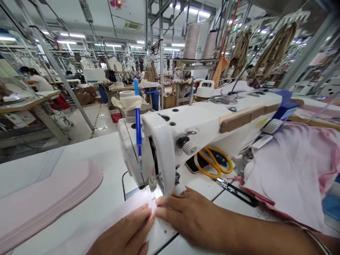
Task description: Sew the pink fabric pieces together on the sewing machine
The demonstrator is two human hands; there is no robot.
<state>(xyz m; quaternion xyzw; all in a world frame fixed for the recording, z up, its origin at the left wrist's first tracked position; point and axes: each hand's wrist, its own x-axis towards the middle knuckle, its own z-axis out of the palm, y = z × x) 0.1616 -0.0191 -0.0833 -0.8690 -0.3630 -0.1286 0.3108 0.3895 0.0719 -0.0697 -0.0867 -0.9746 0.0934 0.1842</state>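
Note:
A white sewing machine (162, 156) stands over the table, its lamp lighting the needle area. Pale pink fabric (117, 216) lies under the needle and runs toward the lower left. My left hand (124, 230) rests on this fabric just in front of the needle, fingers pressed together and pointing at the presser foot. Close beside it, to the right, my right hand (188, 216) has its thumb and forefinger at the fabric's edge, near the foot. What lies beneath its other fingers is hidden. The two hands' fingertips nearly touch.
Yellow-handled scissors (209, 166), a phone (195, 164) and black thread snips (236, 193) lie under the machine arm. A pink fabric pile (289, 173) is at the right, a pink piece with a curved edge (61, 194) at the left. A seated person (39, 79) is far left.

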